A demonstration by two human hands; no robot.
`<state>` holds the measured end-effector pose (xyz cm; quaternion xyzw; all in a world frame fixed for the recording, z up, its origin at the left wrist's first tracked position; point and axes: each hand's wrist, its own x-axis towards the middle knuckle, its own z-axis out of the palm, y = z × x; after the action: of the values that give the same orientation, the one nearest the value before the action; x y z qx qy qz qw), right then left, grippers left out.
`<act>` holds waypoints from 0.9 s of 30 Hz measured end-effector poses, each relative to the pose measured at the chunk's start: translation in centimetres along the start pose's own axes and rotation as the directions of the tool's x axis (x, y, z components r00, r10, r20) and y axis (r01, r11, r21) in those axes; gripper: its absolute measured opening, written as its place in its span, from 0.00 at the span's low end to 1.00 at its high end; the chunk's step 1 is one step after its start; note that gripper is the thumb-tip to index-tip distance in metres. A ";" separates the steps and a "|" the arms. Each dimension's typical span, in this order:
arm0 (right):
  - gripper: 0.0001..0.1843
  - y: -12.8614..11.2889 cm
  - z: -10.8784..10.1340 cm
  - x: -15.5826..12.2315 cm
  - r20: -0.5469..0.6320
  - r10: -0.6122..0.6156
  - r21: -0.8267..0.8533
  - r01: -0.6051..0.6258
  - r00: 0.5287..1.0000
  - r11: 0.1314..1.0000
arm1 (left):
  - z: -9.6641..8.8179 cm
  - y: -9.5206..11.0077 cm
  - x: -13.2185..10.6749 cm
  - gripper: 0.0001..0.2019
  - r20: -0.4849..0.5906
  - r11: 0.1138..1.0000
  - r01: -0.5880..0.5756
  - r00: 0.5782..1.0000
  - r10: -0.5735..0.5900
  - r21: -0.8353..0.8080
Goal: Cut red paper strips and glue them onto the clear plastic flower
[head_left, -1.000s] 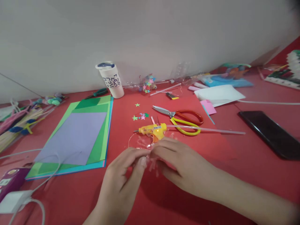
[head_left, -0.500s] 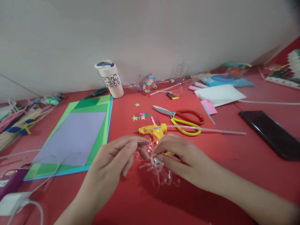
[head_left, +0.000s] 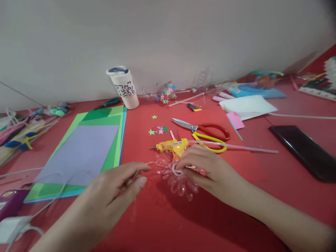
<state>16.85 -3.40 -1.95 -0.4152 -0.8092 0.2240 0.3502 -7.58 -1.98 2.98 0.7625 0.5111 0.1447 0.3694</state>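
Note:
My right hand (head_left: 207, 166) pinches a clear plastic piece (head_left: 181, 182), flower-like, with looped petals around a whitish ring. My left hand (head_left: 118, 185) is apart from it on the left, thumb and fingers separated. A thin pale strand runs between the left fingertips and the clear piece; whether the fingers grip it is hard to see. Just beyond the right hand lies a yellow glue gun (head_left: 170, 144) with a long translucent glue stick (head_left: 244, 147) in its back. Scissors (head_left: 195, 127) with one red and one yellow handle rest behind it.
Small paper stars (head_left: 160, 130) lie on the red table (head_left: 162, 224). Coloured paper sheets (head_left: 81, 150) and a white cable (head_left: 59, 196) are at left. A white cup (head_left: 127, 92) stands by the wall. A black phone (head_left: 304, 152) and white paper (head_left: 248, 105) are at right.
My left hand has drawn away to the left from the clear plastic piece, and its fingers have parted. My right hand still holds the piece, whose petals now show spread out.

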 end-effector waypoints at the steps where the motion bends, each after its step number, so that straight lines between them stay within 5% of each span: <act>1: 0.07 0.0 0.1 0.0 -0.003 0.003 -0.014 -0.003 1.000 1.000 | 0.3 0.2 0.1 0.12 0.005 1.000 -0.016 1.000 0.016 0.018; 6: 0.07 0.0 0.4 -0.2 -0.004 0.060 -0.008 -0.060 0.998 0.998 | 0.1 0.9 1.1 0.15 -0.005 0.989 -0.129 0.992 0.130 0.068; 10: 0.07 -0.2 0.2 -0.3 -0.008 0.081 0.017 -0.081 0.997 0.997 | -1.8 0.9 3.9 0.14 -0.167 0.870 -0.278 0.914 0.370 0.407; 12: 0.07 -0.5 0.1 -0.2 0.000 0.139 0.066 -0.138 0.990 0.988 | -2.4 0.8 5.8 0.14 -0.204 0.811 -0.255 0.888 0.411 0.526; 14: 0.06 -0.8 0.0 0.0 0.021 0.245 0.155 -0.245 0.969 0.957 | -2.6 0.8 7.4 0.15 -0.205 0.797 -0.196 0.906 0.370 0.572; 17: 0.05 -1.0 -0.2 0.4 0.059 0.400 0.312 -0.398 0.915 0.863 | -2.1 1.1 8.6 0.16 -0.073 0.879 -0.232 0.955 0.287 0.415; 19: 0.04 -0.8 -0.4 0.7 0.072 0.454 0.401 -0.442 0.888 0.802 | -1.6 1.6 8.4 0.22 -0.016 0.916 -0.328 0.940 0.340 0.233; 22: 0.03 -0.2 -0.6 0.9 0.106 0.472 0.499 -0.458 0.875 0.736 | -0.7 2.0 7.2 0.24 -0.152 0.861 -0.455 0.857 0.493 0.230; 27: 0.03 0.0 -1.3 1.0 0.190 0.439 0.510 -0.471 0.878 0.720 | 0.3 1.5 4.4 0.12 -0.372 0.868 -0.486 0.790 0.486 0.103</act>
<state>17.46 -2.51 -0.73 -0.4784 -0.5948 0.5334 0.3645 -4.48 1.45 3.18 0.8245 0.3606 0.3816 0.2110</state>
